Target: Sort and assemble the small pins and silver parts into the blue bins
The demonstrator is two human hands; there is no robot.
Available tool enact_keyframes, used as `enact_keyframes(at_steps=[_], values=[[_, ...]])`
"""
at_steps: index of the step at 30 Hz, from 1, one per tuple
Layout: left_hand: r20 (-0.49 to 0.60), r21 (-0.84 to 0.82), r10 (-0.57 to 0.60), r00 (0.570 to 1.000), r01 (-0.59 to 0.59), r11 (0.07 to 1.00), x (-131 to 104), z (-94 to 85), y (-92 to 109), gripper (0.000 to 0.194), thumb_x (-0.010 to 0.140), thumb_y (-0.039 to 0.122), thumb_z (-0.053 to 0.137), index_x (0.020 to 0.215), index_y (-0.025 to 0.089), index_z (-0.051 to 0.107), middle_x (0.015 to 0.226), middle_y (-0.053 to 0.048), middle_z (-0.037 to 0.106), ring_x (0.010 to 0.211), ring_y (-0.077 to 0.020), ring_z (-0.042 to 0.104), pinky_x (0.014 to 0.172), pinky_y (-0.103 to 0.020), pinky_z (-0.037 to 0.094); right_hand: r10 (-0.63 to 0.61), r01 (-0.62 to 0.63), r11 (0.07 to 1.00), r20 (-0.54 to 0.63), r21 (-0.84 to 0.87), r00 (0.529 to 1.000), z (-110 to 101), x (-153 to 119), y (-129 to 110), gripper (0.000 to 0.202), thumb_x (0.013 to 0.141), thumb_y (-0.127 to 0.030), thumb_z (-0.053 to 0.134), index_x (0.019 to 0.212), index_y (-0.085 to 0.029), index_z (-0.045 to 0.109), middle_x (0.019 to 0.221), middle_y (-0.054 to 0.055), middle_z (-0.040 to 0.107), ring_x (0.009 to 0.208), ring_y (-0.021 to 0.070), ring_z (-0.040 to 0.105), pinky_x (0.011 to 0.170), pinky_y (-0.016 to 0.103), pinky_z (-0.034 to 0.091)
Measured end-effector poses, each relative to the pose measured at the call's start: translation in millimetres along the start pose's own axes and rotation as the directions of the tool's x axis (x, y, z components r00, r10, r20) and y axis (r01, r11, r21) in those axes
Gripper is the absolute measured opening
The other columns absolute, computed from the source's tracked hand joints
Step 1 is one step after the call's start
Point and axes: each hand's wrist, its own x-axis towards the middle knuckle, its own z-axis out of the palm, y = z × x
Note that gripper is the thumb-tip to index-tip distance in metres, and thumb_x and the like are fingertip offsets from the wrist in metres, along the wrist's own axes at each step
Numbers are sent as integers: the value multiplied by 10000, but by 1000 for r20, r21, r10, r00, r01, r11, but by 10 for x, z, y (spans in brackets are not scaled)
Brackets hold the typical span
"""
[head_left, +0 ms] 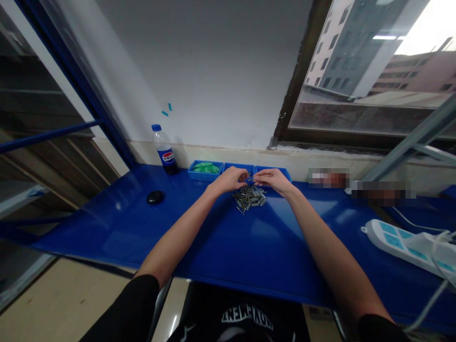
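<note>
"I've got the feed. What's the room like?"

"Take the clock from the pile, twelve toward the wall. I see a glossy blue desk [221,251] against a smooth pale wall [221,71], a dark-framed window [331,114] between one and two, and a painted blue metal post [81,88] slanting at ten."

"And the pile itself?"

"My pile of small metal parts [251,198] lies loose on the desk at the clock's centre: slender brassy pins and stubbier grey cylinders, tangled every which way."

"Hands?"

"The left hand [233,179] is between ten and eleven, its fingers curled; I can't tell whether they grip anything. The right hand [272,179] is between one and two, thumb and fingers pinching what looks like a thin metallic piece [251,180], just above the pile's far edge. It's too small for me to make out its shape."

"Materials around them?"

"Three shallow blue plastic trays [203,176] line up by the wall from ten to one; the ten o'clock one holds shiny green pieces [205,167]. Also at ten, farther out, I have a clear plastic bottle with a blue cap [166,154], dark liquid low inside. A flat, round black object [155,197] sits at nine, and a white power strip with pale blue socket panels [395,237] between three and four."
</note>
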Motion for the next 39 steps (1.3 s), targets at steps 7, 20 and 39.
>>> enact_keyframes(at_steps=[7, 20, 39], values=[[184, 281, -92, 979, 37, 959, -23, 168, 37, 322, 848, 108, 643, 1121, 213, 779, 1067, -112, 789, 1010, -249, 739, 883, -307, 539, -128, 66, 969, -251, -240, 959, -191, 71, 7, 173, 789, -315, 792, 870, -163, 782, 775, 76, 784, 634, 160, 702, 544, 232, 531], [127, 398, -119, 985, 60, 915, -23, 180, 46, 284, 842, 118, 610, 1008, 218, 816, 944, -137, 786, 925, -279, 747, 832, -329, 547, -109, 48, 962, -217, -269, 970, -182, 57, 0, 162, 808, -267, 752, 932, -164, 768, 739, 50, 754, 644, 155, 709, 540, 217, 528], [-146, -174, -37, 989, 11, 985, -26, -87, -107, 115, 857, 231, 710, 871, 149, 790, 824, -64, 793, 735, -154, 711, 705, -238, 515, -56, 68, 993, 125, -100, 991, 35, -37, -15, 348, 814, -431, 817, 1053, -185, 761, 919, 97, 808, 753, 178, 748, 701, 280, 590]])
